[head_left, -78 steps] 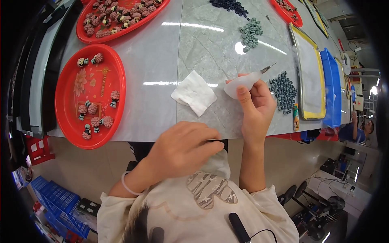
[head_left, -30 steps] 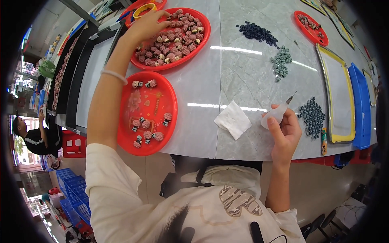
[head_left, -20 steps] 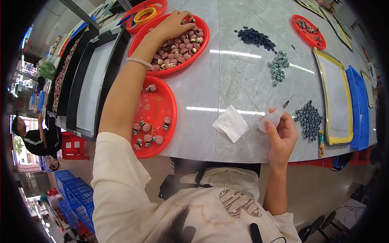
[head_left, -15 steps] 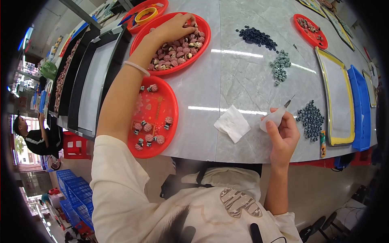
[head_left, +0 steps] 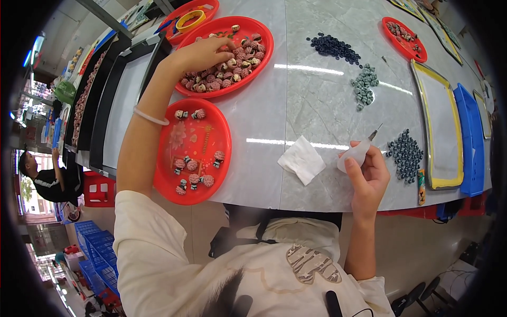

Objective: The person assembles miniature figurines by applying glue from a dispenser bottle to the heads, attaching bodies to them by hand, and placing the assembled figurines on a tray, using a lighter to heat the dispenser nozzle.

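My left hand (head_left: 205, 55) is over the pink figures (head_left: 244, 55) in the fuller red tray (head_left: 268, 46) — whether gripping one, I can't tell — my right hand (head_left: 369, 178) holds a needle-tipped bottle (head_left: 356, 153).

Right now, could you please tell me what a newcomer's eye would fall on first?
Probably the large red tray at upper left, crowded with small pink-topped pieces, where the left hand reaches in. Next, right of centre, the right hand holds a whitish needle-tipped bottle. At upper right of centre, a dark blue pile stands out on the grey table.
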`<state>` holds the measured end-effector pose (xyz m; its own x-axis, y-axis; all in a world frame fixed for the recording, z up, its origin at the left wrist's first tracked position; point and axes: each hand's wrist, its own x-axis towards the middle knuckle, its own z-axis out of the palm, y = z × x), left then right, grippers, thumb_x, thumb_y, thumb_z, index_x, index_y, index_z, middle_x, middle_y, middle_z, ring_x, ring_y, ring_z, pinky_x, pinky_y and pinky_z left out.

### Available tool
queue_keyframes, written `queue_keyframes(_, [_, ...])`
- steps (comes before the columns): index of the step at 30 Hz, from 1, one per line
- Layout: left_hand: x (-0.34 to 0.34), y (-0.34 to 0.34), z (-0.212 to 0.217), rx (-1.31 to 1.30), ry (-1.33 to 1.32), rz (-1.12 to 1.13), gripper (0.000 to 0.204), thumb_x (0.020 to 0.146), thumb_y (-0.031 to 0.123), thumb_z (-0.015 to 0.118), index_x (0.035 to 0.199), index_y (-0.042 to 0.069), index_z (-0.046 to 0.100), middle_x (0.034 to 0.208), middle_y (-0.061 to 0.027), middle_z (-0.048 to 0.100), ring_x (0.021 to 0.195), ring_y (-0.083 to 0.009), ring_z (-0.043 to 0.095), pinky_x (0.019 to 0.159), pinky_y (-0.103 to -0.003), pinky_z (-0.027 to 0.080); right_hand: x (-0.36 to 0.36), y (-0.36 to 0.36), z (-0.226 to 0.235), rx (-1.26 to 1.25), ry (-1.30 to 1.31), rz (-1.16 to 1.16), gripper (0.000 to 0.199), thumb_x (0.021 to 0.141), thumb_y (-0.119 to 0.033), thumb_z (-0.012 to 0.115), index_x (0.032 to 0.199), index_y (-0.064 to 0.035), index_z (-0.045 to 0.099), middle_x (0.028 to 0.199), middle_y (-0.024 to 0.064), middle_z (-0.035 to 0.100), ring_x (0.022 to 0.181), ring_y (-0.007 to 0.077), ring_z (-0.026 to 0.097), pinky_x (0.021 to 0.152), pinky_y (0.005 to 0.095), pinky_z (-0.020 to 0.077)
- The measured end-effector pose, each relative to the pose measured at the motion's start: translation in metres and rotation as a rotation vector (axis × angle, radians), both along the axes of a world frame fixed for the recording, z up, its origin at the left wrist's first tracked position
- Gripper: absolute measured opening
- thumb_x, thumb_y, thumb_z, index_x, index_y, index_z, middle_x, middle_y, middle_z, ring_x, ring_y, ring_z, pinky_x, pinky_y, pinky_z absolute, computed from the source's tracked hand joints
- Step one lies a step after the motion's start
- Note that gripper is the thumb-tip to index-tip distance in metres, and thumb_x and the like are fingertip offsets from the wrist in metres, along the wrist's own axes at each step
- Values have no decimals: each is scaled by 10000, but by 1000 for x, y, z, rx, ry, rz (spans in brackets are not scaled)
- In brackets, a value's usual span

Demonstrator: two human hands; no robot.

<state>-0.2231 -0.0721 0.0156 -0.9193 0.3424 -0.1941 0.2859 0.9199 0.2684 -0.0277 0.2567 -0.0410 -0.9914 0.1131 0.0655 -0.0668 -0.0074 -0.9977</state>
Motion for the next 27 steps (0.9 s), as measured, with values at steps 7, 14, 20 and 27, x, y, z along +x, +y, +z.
queue_keyframes(7, [45,18,-1,-80,162,4,407,867,356,477,1212,141,458,1201,-129,461,1076,-271,482,917,-400,373,0,3,-2,12,3,-3,290,799,-86,602,1044,43,516,864,99,611,827,140,581,765,253,429])
queue_keyframes(14, [31,14,-37,-120,452,-93,516,785,499,516,1247,294,419,1309,-111,378,1218,-311,363,986,-551,240,-2,0,-1,24,3,20,281,802,-71,591,1046,43,512,872,96,609,838,144,581,771,252,428])
queue_keyframes(20, [7,1,-46,-39,457,-55,511,762,494,531,1238,332,440,1291,-114,400,1215,-305,368,970,-543,269,1,1,-2,50,9,10,276,800,-68,591,1041,42,514,870,90,607,837,145,582,774,253,428])
queue_keyframes(27, [5,1,-41,-60,450,26,474,749,370,544,1213,295,492,1199,-40,470,1085,-281,475,884,-396,414,1,1,-3,42,3,-3,283,798,-79,599,1040,42,516,868,92,609,833,145,581,774,252,427])
